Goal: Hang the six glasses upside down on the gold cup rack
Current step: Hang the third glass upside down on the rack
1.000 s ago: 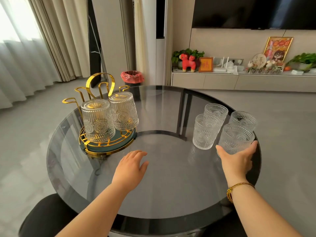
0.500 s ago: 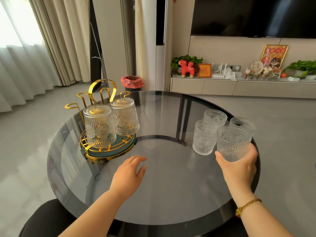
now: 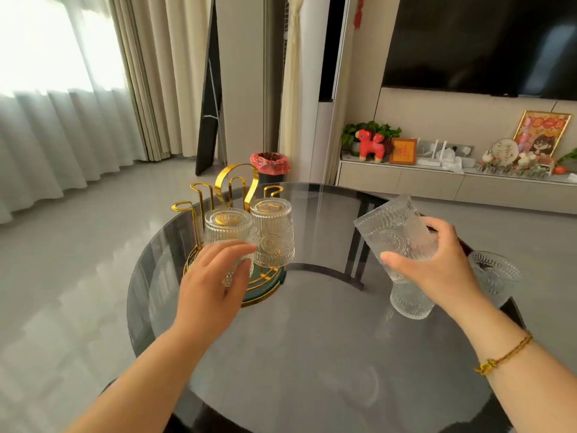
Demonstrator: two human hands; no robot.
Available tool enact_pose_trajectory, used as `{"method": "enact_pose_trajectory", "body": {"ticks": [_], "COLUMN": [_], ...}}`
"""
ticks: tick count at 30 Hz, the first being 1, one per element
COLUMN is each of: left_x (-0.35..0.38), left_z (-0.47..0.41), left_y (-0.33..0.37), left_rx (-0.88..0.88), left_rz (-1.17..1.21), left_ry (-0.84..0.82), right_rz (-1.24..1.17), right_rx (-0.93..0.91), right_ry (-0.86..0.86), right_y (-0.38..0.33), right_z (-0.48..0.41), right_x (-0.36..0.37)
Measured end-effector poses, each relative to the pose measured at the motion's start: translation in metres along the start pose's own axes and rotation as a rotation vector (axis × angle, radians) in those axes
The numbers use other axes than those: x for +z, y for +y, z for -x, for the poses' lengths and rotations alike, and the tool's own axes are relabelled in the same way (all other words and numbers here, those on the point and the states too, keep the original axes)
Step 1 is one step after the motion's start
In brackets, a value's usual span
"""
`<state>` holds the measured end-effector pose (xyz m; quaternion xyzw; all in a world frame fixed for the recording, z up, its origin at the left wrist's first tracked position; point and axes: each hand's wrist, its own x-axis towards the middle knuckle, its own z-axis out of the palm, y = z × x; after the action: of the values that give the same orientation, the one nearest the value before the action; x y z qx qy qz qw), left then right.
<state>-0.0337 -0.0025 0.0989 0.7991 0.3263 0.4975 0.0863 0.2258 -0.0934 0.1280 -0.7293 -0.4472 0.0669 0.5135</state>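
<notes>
The gold cup rack (image 3: 237, 182) stands on the left of the round glass table (image 3: 312, 339). Two ribbed glasses hang upside down on it: a left one (image 3: 228, 226) and a right one (image 3: 273, 232). My left hand (image 3: 215, 282) rests against the lower part of the left hung glass, fingers curled on it. My right hand (image 3: 437, 267) holds a third glass (image 3: 393, 229) in the air, tilted with its base up and to the left. Under that hand an upright glass (image 3: 410, 303) stands on the table, and another (image 3: 495, 271) stands to its right.
Several empty gold hooks (image 3: 199, 190) rise at the rack's back and left. A red-lined bin (image 3: 270, 164) stands on the floor beyond the table. A low cabinet (image 3: 437, 182) with ornaments runs along the right wall, curtains at the left.
My right hand has lifted a glass off the table and tipped it over. My left hand has moved forward from the table to the left hung glass. The view has tilted up.
</notes>
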Motion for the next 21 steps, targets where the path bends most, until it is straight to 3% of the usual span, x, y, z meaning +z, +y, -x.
{"method": "enact_pose_trajectory", "body": {"ticks": [5,10,16,21], "left_x": [-0.032,-0.037,-0.021,-0.016], "left_z": [-0.032,-0.068,-0.097,-0.1], "left_y": [-0.044,-0.082,-0.102,-0.107], "left_rx": [-0.152,-0.329,-0.373,-0.377], "left_rz": [-0.113,-0.207,-0.272,-0.215], "left_ry": [0.072,-0.059,-0.33,-0.344], "right_rz": [0.023,-0.023,0.026,0.032], "right_rx": [0.026,0.079,0.098,0.029], "right_ry": [-0.158,-0.211,-0.207,-0.181], "right_y": [-0.036,-0.068,-0.094,-0.105], "right_z": [-0.039,-0.07,-0.096,-0.111], "right_x": [0.017,0.041,0.06,0.076]}}
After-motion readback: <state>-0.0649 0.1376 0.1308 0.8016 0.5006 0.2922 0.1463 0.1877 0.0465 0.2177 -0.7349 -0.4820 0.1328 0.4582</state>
